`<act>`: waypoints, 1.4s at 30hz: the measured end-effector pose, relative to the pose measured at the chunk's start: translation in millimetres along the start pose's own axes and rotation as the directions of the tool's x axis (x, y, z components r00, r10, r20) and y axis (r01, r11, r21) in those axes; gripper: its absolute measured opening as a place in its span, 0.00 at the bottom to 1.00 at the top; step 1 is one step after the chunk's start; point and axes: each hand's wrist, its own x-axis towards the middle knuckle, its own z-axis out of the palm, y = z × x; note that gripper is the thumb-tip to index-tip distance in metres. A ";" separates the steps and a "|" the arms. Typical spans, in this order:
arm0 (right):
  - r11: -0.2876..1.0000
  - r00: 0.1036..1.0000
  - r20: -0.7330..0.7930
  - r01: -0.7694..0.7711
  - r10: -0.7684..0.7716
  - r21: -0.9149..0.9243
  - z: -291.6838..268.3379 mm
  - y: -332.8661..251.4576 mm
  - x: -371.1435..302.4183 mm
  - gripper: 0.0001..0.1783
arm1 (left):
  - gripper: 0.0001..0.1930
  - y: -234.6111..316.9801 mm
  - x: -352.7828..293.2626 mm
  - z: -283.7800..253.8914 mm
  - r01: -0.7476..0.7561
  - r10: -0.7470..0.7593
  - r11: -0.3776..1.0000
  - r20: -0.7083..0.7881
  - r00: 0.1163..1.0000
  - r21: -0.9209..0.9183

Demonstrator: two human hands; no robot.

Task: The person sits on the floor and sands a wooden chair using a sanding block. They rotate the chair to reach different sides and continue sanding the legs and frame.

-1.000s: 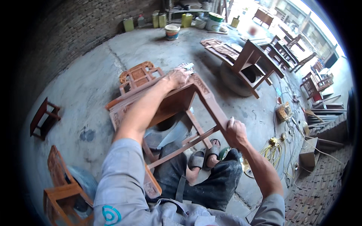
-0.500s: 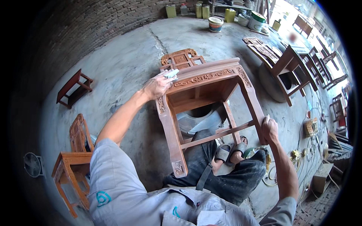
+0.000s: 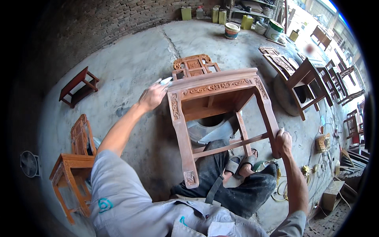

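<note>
A carved wooden chair (image 3: pixel 219 86) lies tipped back before me, its front legs pointing toward me and its carved backrest (image 3: pixel 194 64) on the far side. My left hand (image 3: pixel 153 96) is at the left end of the seat's edge, fingers closed on a small pale folded pad (image 3: pixel 166 81). Whether the pad touches the wood there is hard to see. Around the lower end of the chair's right front leg, my right hand (image 3: pixel 284 143) is wrapped. Beneath the chair shows a round grey ring-shaped support (image 3: pixel 211 132), partly hidden by the frame.
A small reddish stool (image 3: pixel 81 87) and another wooden chair (image 3: pixel 73 162) stand at left, near a fan (image 3: pixel 30 164). Further wooden furniture (image 3: pixel 306 81) is at right. Cables and a yellowish hose (image 3: pixel 281 193) lie on the right floor. Buckets (image 3: pixel 232 30) line the back.
My left hand with the pale pad has moved left, from the carved front rail to the corner of the seat's edge. My right hand keeps its grip on the leg.
</note>
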 end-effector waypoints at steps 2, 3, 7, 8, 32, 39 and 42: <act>1.000 1.000 -0.002 -0.014 0.014 0.001 -2.1 -6.1 1.5 0.34 | 0.21 0.4 8.9 4.9 0.011 -0.011 1.000 -0.031 0.999 0.010; 1.000 1.000 0.016 -0.024 0.024 -0.004 -4.6 -11.5 0.1 0.34 | 0.21 11.0 8.6 9.0 0.033 -0.033 0.999 -0.041 0.999 0.008; 0.995 0.997 0.031 0.066 -0.064 -0.072 -1.3 6.9 -0.4 0.33 | 0.20 9.2 34.8 34.5 -0.010 0.009 1.000 0.114 0.993 0.007; 0.991 0.995 0.036 0.095 -0.092 -0.097 -0.9 8.7 -0.8 0.33 | 0.20 3.7 20.7 29.4 -0.021 0.021 1.000 0.049 0.999 0.005; 0.995 0.999 -0.005 0.042 -0.043 -0.089 6.8 13.6 7.1 0.30 | 0.22 -16.8 -12.3 -6.9 -0.193 0.190 0.981 0.061 0.980 0.036; 0.988 0.993 0.107 0.065 -0.050 -0.140 5.6 18.2 5.6 0.24 | 0.22 -10.8 -6.4 -3.1 -0.108 0.106 0.994 -0.063 0.992 -0.029; 0.972 0.988 0.049 0.150 -0.143 -0.179 -0.5 1.9 -0.1 0.26 | 0.23 -12.8 -8.5 3.0 -0.143 0.143 0.990 -0.032 0.989 -0.009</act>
